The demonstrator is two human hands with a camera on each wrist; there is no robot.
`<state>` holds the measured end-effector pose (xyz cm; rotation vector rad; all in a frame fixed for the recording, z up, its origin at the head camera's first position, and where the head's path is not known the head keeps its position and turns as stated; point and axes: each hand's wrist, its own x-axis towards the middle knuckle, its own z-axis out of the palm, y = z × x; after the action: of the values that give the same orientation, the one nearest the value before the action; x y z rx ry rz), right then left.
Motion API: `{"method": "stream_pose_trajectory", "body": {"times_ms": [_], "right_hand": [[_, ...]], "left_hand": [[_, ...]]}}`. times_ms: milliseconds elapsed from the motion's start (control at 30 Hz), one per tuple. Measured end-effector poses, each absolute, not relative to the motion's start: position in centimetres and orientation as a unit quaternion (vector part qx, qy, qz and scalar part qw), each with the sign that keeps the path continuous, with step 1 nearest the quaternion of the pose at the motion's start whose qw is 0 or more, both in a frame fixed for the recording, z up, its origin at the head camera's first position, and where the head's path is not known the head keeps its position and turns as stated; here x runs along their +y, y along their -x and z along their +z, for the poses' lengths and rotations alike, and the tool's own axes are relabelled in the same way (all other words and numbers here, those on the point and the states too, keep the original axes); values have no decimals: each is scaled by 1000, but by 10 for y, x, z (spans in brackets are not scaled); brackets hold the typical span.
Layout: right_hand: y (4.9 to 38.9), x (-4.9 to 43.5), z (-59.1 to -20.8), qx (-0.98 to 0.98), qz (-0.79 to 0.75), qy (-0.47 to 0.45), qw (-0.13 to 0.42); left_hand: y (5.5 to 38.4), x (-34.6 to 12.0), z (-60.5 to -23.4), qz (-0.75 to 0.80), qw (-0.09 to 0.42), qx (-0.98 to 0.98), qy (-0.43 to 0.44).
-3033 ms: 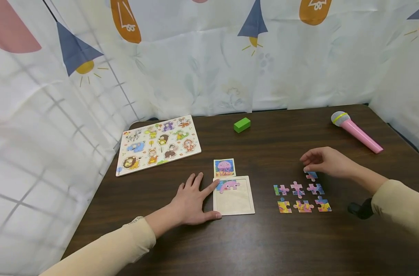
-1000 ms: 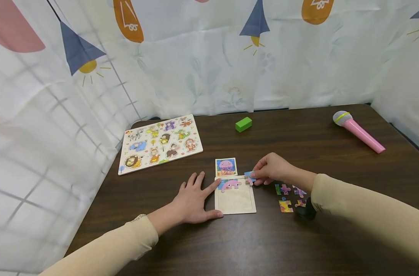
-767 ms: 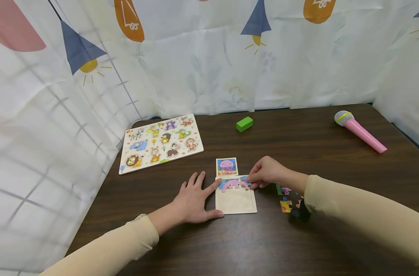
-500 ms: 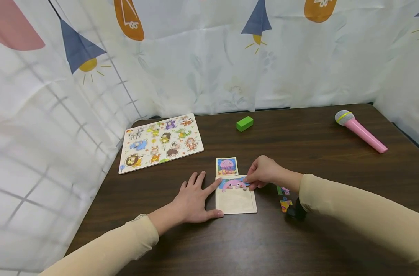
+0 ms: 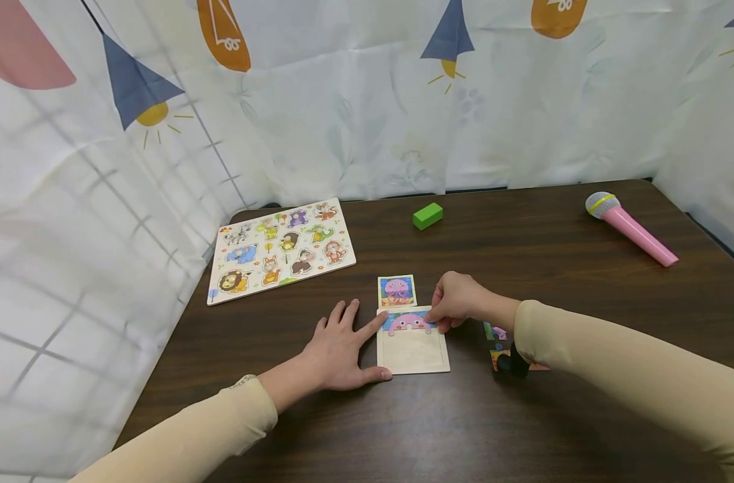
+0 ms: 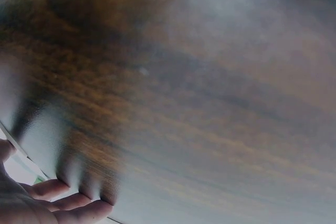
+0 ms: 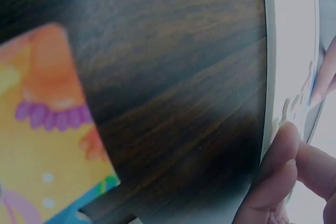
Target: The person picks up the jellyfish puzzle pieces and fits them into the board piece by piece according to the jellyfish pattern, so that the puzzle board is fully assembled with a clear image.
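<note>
A square wooden puzzle tray (image 5: 410, 355) lies on the dark table, its top row filled by a pink sea creature on blue. My left hand (image 5: 337, 355) rests with spread fingers at the tray's left side, index finger and thumb on its edge. My right hand (image 5: 460, 300) has thumb and curled fingers on a jigsaw piece (image 5: 421, 324) at the tray's top right corner, set against its neighbour. In the right wrist view, its thumb and fingers (image 7: 278, 166) are at the pale tray (image 7: 291, 24). A jellyfish picture card (image 5: 396, 292) touches the tray's top edge.
Loose jigsaw pieces (image 5: 496, 331) lie right of the tray, partly hidden by the right sleeve and black wrist camera (image 5: 512, 363). Farther back are an animal puzzle board (image 5: 282, 251), a green block (image 5: 427, 216) and a pink toy microphone (image 5: 635, 231). A curtain (image 5: 343, 134) stands behind the table.
My right hand has brought a piece from the loose group leftwards to the tray's top right corner, where it now fits beside the others. My left hand has stayed at the tray.
</note>
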<state>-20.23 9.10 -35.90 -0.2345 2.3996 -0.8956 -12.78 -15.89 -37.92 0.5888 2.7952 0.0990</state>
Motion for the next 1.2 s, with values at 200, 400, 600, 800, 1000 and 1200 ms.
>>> {"method": "stream_pose_trajectory", "body": {"times_ms": [200, 400, 600, 800, 1000, 1200], "right_hand": [[202, 90, -358, 900, -320, 84, 283], [202, 88, -360, 901, -320, 82, 282], [202, 87, -362, 904, -318, 81, 274], [202, 88, -362, 905, -316, 90, 271], [203, 97, -362, 887, -346, 99, 288], [208, 122, -354, 890, -360, 140, 241]], "left_hand": [[129, -159, -381, 37, 143, 968, -202], [128, -160, -382, 35, 143, 969, -200], [128, -161, -381, 38, 142, 969, -197], [128, -160, -380, 40, 141, 969, -199], [127, -159, -380, 41, 142, 969, -199], [128, -159, -381, 43, 137, 969, -201]]}}
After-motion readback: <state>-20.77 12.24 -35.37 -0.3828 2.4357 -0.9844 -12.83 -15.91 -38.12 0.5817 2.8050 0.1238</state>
